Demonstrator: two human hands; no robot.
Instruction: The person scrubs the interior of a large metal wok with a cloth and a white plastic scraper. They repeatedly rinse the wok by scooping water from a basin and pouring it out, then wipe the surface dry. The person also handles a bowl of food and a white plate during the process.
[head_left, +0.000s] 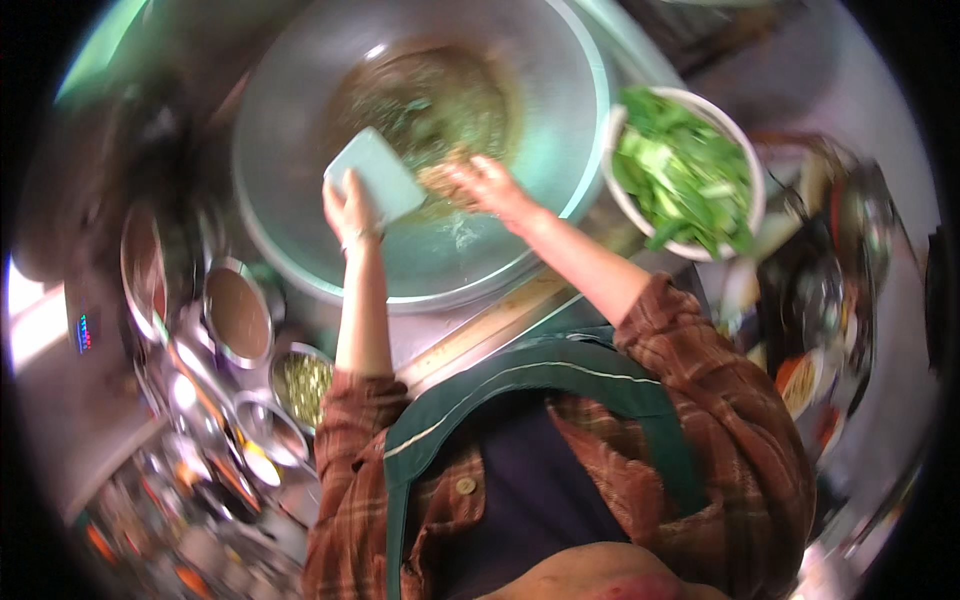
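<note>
A large metal wok (300, 217) lies before me with cloudy, churned liquid (420, 97) in its middle. Over its near left part my left hand (350, 206) grips a pale rectangular container (379, 176), which is tilted to the right. Brownish crumbly food (446, 182) is at the container's right edge. Against this food is my right hand (491, 191), fingers spread and pointing left; whether it holds some of the food is unclear. A round white container (756, 161) full of leafy greens (679, 180) stands at the wok's right.
Left of my left arm stand metal pots with brownish contents (236, 313), a bowl of chopped green food (304, 386) and a smaller metal bowl (274, 427). A long-handled utensil (191, 375) lies by them. Blurred dishes and containers crowd the right side (821, 300).
</note>
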